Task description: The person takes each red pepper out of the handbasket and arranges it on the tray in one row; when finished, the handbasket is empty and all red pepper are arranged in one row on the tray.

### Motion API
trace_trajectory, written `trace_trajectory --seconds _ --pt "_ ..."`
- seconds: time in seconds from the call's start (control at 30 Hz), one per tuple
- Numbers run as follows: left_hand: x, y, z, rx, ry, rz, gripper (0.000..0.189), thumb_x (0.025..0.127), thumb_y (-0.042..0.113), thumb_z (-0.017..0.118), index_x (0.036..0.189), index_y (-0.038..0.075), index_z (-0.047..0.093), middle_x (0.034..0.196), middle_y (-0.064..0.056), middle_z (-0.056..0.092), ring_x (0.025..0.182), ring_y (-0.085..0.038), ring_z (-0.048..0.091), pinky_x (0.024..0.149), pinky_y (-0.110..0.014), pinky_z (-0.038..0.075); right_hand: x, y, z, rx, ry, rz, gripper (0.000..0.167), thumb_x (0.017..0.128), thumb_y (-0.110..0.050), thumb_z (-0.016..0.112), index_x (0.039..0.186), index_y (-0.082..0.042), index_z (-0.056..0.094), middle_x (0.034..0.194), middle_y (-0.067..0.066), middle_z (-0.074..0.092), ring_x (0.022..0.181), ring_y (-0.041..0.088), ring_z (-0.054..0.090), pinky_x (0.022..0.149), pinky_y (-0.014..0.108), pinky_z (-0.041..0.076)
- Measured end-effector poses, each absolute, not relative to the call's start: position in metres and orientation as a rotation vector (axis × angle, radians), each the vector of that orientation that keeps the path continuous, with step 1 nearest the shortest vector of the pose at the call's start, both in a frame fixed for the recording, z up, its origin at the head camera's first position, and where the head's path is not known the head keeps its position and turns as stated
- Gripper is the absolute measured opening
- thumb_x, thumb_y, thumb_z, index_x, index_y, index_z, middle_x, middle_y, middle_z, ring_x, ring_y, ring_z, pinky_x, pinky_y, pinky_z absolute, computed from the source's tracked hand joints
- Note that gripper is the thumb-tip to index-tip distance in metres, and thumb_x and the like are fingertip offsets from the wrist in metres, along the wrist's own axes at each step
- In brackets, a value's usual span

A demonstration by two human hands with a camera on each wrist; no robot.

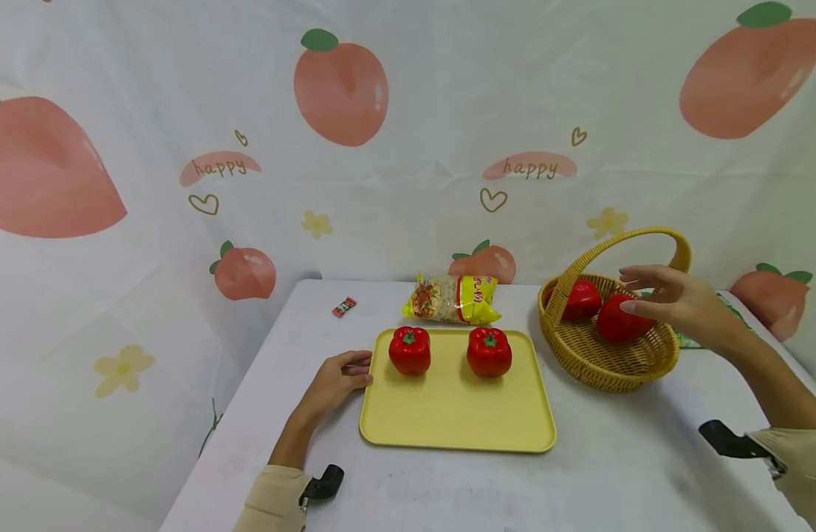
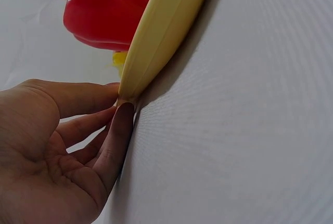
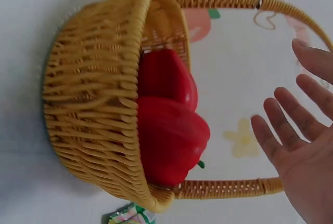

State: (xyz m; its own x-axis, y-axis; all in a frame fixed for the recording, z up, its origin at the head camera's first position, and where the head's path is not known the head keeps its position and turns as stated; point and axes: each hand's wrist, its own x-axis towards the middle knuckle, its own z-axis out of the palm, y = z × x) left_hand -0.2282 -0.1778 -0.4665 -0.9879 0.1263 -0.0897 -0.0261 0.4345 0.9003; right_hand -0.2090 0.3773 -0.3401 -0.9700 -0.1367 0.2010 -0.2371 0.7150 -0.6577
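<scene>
The left hand (image 1: 334,380) is at the left edge of a yellow tray (image 1: 457,417), pinching its rim between thumb and fingertips, as the left wrist view shows at close range. Two red bell peppers (image 1: 410,350) stand apart on the tray's far half. Over a wicker basket (image 1: 607,380) at the right, the right hand (image 1: 690,307) hovers with fingers spread and nothing held. Inside that basket lie two more red bell peppers (image 3: 171,138), side by side. In the right wrist view, a gap separates the fingertips from these peppers.
Behind the tray lies a yellow-and-clear food bag (image 1: 453,299). A small red packet (image 1: 344,307) is on the table at the back left. Green packaging (image 3: 130,214) shows beside the basket, partly hidden. The basket's tall handle (image 1: 620,240) arches near the right hand.
</scene>
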Motion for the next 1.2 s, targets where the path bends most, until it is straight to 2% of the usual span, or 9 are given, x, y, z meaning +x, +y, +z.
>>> trace_trajectory --seconds 0.1,0.2,0.33,0.47,0.57,0.7,0.8,0.93,1.2 --pt "-0.228 -0.178 -0.466 0.081 2.536 1.594 0.047 0.094 0.003 0.076 0.14 0.001 0.066 0.13 -0.012 0.073 0.117 -0.026 0.072 0.1 -0.037 0.06 -0.221 0.379 -0.338 0.299 -2.815 1.08 0.061 0.099 -0.029 0.075 0.152 -0.007 0.054 0.141 0.015 0.062 0.105 -0.006 0.061 0.075 0.017 0.056" --pt "-0.228 -0.178 -0.466 0.084 2.538 1.586 0.047 0.095 0.003 0.076 0.141 0.0 0.066 0.131 -0.013 0.073 0.117 -0.026 0.072 0.1 -0.037 0.06 -0.232 0.378 -0.338 0.289 -2.85 1.075 0.064 0.099 -0.032 0.074 0.154 -0.007 0.052 0.146 0.022 0.058 0.119 0.017 0.064 0.077 0.015 0.055" --pt "-0.227 -0.179 -0.466 0.096 2.526 1.595 0.048 0.095 0.004 0.076 0.141 -0.001 0.065 0.131 -0.015 0.072 0.117 -0.027 0.072 0.1 -0.036 0.06 -0.246 0.373 -0.339 0.297 -2.893 1.133 0.067 0.099 -0.031 0.074 0.156 -0.005 0.048 0.151 0.026 0.054 0.133 0.046 0.055 0.078 0.013 0.053" --pt "-0.227 -0.18 -0.467 0.117 2.495 1.631 0.048 0.095 0.004 0.076 0.142 -0.001 0.065 0.132 -0.016 0.072 0.119 -0.028 0.072 0.099 -0.036 0.06 -0.26 0.369 -0.34 0.281 -2.939 1.172 0.073 0.098 -0.031 0.077 0.158 -0.004 0.044 0.154 0.027 0.052 0.138 0.048 0.051 0.082 0.014 0.053" --pt "-0.228 -0.18 -0.467 0.124 2.486 1.645 0.048 0.095 0.003 0.076 0.142 -0.001 0.065 0.133 -0.016 0.071 0.12 -0.029 0.071 0.099 -0.035 0.06 -0.27 0.367 -0.34 0.28 -2.965 1.153 0.073 0.098 -0.031 0.077 0.157 -0.003 0.044 0.154 0.027 0.052 0.14 0.048 0.051 0.096 0.033 0.058" --pt "-0.228 -0.18 -0.467 0.13 2.496 1.639 0.049 0.094 0.003 0.076 0.141 -0.002 0.065 0.132 -0.017 0.071 0.12 -0.029 0.071 0.099 -0.036 0.06 -0.28 0.367 -0.341 0.298 -2.984 1.143 0.071 0.098 -0.03 0.077 0.154 -0.001 0.045 0.153 0.028 0.052 0.14 0.048 0.051 0.107 0.06 0.052" --pt "-0.228 -0.179 -0.468 0.14 2.506 1.634 0.048 0.094 0.003 0.076 0.141 -0.002 0.065 0.132 -0.017 0.072 0.119 -0.029 0.072 0.099 -0.038 0.06 -0.285 0.37 -0.344 0.32 -2.988 1.182 0.071 0.098 -0.028 0.077 0.154 0.002 0.044 0.153 0.031 0.051 0.14 0.05 0.05 0.102 0.04 0.057" --pt "-0.229 -0.178 -0.469 0.108 2.514 1.634 0.048 0.094 0.002 0.076 0.14 0.0 0.066 0.13 -0.013 0.073 0.118 -0.026 0.072 0.1 -0.038 0.059 -0.292 0.374 -0.349 0.308 -2.994 1.257 0.07 0.099 -0.024 0.076 0.153 0.005 0.042 0.153 0.033 0.051 0.136 0.047 0.054 0.086 0.015 0.052" --pt "-0.23 -0.178 -0.472 0.086 2.523 1.63 0.047 0.094 0.001 0.076 0.14 0.002 0.067 0.128 -0.009 0.074 0.117 -0.024 0.072 0.101 -0.039 0.059 -0.302 0.376 -0.356 0.31 -3.037 1.295 0.072 0.1 -0.023 0.075 0.154 0.009 0.04 0.153 0.036 0.049 0.139 0.052 0.05 0.085 0.012 0.049"
